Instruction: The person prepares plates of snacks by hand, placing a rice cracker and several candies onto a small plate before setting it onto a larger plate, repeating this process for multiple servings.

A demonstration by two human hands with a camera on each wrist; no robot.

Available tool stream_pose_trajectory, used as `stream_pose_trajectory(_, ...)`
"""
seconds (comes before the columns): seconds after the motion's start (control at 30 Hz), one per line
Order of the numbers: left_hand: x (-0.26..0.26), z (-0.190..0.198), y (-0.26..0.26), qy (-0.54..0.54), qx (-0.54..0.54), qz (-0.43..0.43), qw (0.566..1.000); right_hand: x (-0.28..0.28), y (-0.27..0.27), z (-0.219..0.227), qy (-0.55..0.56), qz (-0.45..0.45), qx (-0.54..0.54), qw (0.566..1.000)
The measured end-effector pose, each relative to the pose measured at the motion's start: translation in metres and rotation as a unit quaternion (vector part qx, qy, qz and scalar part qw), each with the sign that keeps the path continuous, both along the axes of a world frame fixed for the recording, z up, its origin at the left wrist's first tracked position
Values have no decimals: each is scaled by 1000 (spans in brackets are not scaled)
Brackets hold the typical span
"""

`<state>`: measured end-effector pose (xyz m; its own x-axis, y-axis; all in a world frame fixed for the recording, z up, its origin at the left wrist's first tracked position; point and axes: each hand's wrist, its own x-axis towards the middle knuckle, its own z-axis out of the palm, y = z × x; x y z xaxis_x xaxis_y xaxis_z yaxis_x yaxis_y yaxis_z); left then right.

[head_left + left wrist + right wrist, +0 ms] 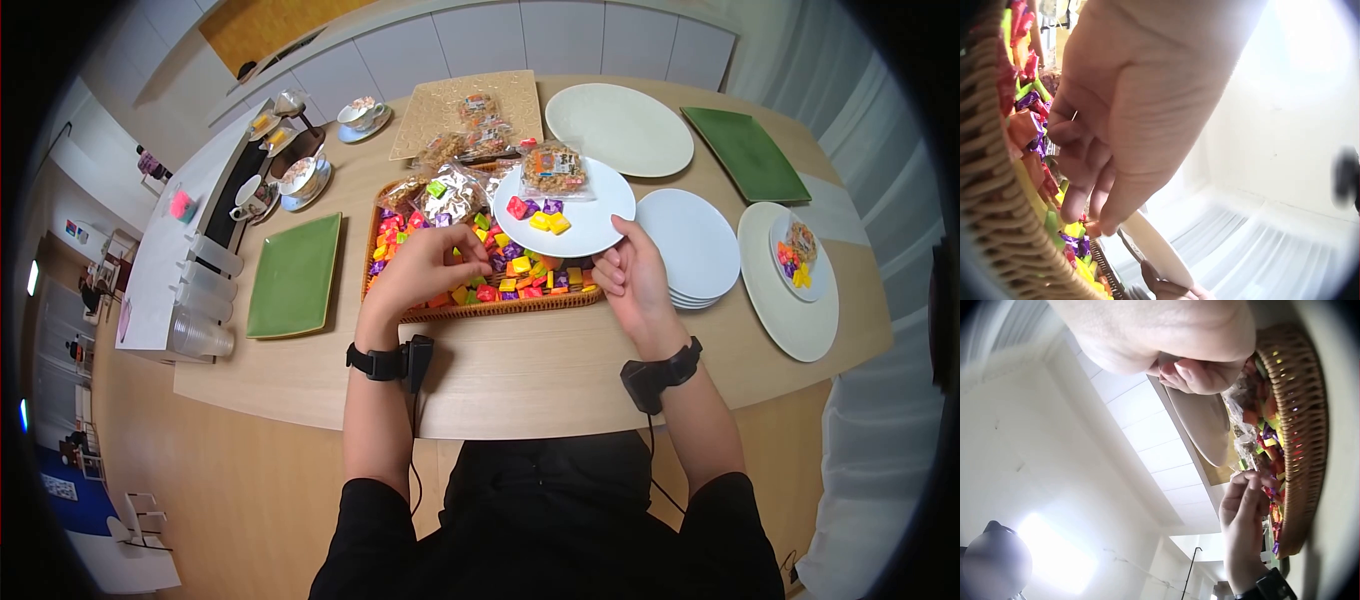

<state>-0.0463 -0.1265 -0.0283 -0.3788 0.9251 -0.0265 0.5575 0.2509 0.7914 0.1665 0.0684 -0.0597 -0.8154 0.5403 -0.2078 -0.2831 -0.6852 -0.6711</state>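
Note:
Over the wicker basket (480, 312) of colourful wrapped candies, the left hand (425, 268) has its fingers bent downward. A gap shows between its thumb and fingertips in the left wrist view, low by the candies (1038, 128). The right hand (635, 285) grips the near right rim of a white plate (598, 215), thumb on top and fingers below, holding it above the basket's right side. On that plate lie a packaged crumbly snack (555, 170), two yellow candies, a red one and purple ones.
Stacked white plates (690, 245) stand right of the basket. Farther right, a cream oval platter (775, 310) bears a small filled plate. Green trays (295, 275) lie left and back right, a second oval platter (620, 130) behind. Cups (300, 178) and a gold board (425, 110) are at the back.

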Motion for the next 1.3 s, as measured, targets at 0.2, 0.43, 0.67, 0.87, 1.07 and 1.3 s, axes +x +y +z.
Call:
stream_pose_trajectory(0.2, 9, 8, -1, 43, -29, -79, 996, 0, 2, -3, 5, 10, 5, 1000)
stream_pose_trajectory(0.43, 9, 6, -3, -35, -32, -56, 997, -1, 1, -3, -4, 2, 3, 1000)
stream_pose_trajectory(0.67, 15, -3, 15, -223, 267, -4, 937, -1, 1, -5, -3, 16, 4, 1000)
stream_pose_trajectory(0.87, 16, -14, 25, -98, 268, 61, 957, -2, 0, -8, -5, 23, 1, 1000)
stream_pose_trajectory(1.07, -6, -11, 6, -49, 183, 93, 978, -2, 0, -7, 0, 14, 0, 1000)
stream_pose_trajectory(1.3, -1, -5, -2, 80, -3, -28, 996, -2, 0, -6, -1, 13, 0, 1000)
